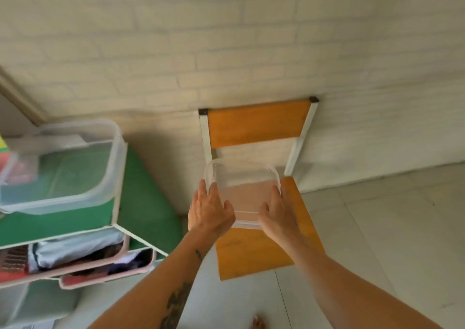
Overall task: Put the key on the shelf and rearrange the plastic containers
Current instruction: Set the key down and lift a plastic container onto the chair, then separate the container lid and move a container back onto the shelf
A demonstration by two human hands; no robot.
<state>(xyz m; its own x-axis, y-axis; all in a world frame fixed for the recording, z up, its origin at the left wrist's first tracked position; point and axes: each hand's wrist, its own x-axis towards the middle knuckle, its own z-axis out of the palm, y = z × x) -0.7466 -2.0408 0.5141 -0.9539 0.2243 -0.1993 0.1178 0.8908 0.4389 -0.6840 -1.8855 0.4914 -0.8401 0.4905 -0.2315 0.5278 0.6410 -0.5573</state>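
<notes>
Head view: left hand [210, 209] and right hand [278, 211] each grip a side of a clear plastic container [242, 187] over the orange chair seat [254, 250]; whether it rests there is unclear.

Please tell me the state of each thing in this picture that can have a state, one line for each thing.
small clear container: empty, no lid, held over the chair seat by both hands.
left hand: grip closed on the container's left side.
right hand: grip closed on its right side.
large clear container: lid on, resting on the green shelf top.
chair: upright, against the wall.
</notes>
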